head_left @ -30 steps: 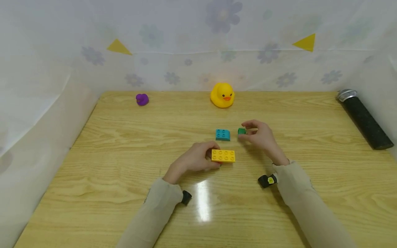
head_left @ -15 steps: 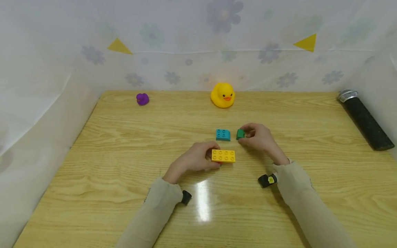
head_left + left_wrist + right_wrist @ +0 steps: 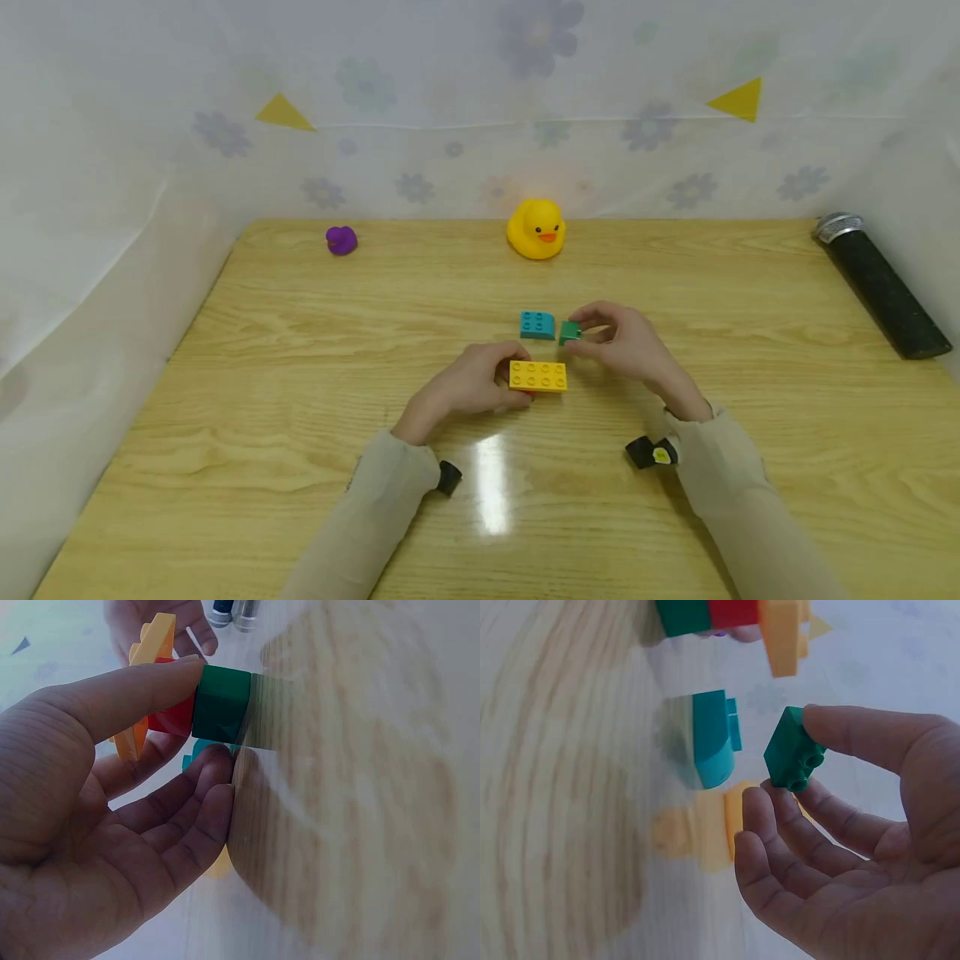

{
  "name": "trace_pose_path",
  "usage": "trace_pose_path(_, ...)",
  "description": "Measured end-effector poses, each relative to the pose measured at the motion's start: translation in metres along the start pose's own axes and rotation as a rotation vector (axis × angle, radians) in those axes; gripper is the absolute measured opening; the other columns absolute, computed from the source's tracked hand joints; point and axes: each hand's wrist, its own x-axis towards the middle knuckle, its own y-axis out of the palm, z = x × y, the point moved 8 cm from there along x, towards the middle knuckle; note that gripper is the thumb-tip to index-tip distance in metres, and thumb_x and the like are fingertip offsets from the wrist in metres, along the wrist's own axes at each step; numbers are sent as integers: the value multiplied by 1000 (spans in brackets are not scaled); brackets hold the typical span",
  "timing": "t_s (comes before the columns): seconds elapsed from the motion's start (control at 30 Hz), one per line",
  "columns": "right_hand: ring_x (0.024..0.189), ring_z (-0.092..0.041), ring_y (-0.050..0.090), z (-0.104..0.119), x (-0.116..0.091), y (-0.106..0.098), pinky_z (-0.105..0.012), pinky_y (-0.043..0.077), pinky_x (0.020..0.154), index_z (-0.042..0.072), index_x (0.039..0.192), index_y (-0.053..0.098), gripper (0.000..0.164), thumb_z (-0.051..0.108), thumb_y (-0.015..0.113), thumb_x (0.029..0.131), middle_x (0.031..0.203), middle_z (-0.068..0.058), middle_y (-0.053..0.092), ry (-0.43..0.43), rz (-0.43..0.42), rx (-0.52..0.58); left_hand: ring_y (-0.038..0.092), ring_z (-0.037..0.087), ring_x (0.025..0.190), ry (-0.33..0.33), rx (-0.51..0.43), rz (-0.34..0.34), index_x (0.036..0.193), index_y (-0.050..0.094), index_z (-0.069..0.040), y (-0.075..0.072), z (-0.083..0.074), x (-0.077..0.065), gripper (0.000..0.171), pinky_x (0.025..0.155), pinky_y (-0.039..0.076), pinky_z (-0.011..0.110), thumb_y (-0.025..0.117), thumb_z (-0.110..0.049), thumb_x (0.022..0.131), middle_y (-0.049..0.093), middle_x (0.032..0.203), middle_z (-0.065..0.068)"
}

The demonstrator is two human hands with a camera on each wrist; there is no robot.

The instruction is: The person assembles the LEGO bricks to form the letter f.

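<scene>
"Where is the green brick found?"

"Clear of the counter, clamped in the right grip, the nearer one; just right of the teal brick and just beyond the right end of the yellow brick."

"How is it pointed?"

"Its studs are turned toward that grip; its long axis is judged near-to-far, crosswise to the yellow brick's left-right axis."

"The left grip?"

"Clamped on the red block, under the yellow brick and above a dark green block."

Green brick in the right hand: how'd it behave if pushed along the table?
Probably stiff: the green brick shows no bend, pinched by the right hand. Likely light, being small. Flat faces suggest sliding, not rolling.
</scene>
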Motion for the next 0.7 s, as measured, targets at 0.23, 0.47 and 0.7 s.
trace_pose_path(0.23,96,-27,61,15,-8,1,-38,51,80,6,122,60,38,24,69,90,119,-12,60,-34,33,23,52,14,83,2,5,-4,113,59,-14,-1,1,0,36,72,43,26,77,-22,83,60,98,-4)
trace_pose_path(0.47,91,-24,62,31,-15,0,-35,52,75,3,123,62,38,19,69,89,117,-12,63,-95,16,-16,53,14,83,16,4,-5,112,59,-13,0,0,0,35,72,44,27,77,-21,83,60,98,-3)
trace_pose_path(0.7,81,-20,61,47,-20,1,-30,52,69,4,119,64,36,16,73,86,110,-10,65,-168,-12,-41,53,14,83,12,26,-9,113,59,-13,0,1,1,36,73,45,26,76,-23,84,60,99,-4)
